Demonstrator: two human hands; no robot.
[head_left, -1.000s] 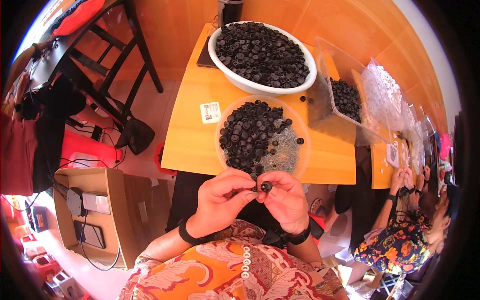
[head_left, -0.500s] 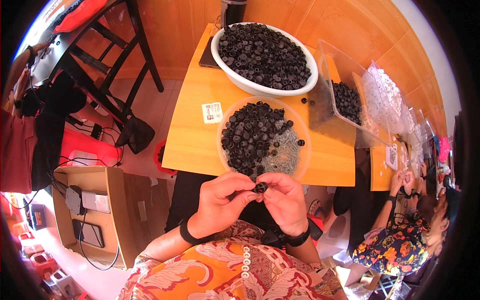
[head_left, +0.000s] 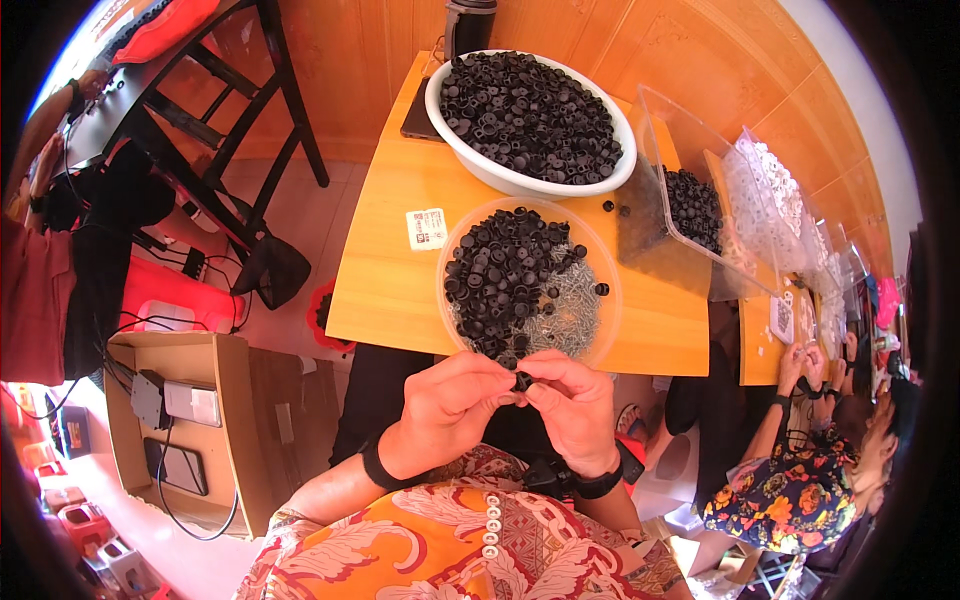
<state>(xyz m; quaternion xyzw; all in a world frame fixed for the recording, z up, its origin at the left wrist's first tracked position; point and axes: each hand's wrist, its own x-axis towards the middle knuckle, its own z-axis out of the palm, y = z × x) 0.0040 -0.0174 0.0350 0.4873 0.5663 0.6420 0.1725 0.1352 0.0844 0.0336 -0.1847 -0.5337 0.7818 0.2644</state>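
Your left hand point(head_left: 447, 412) and right hand point(head_left: 572, 408) stay pressed together just below the table edge point(head_left: 400, 300), fingertips of both pinched on one small black cap point(head_left: 521, 381), which sits a touch lower and more hidden between them than half a second ago, so the fitting looks, as far as I can judge, close to done. Just beyond, the clear round tray point(head_left: 600, 320) holds more caps over small metal screws, with the white bowl point(head_left: 470, 150) of caps behind it.
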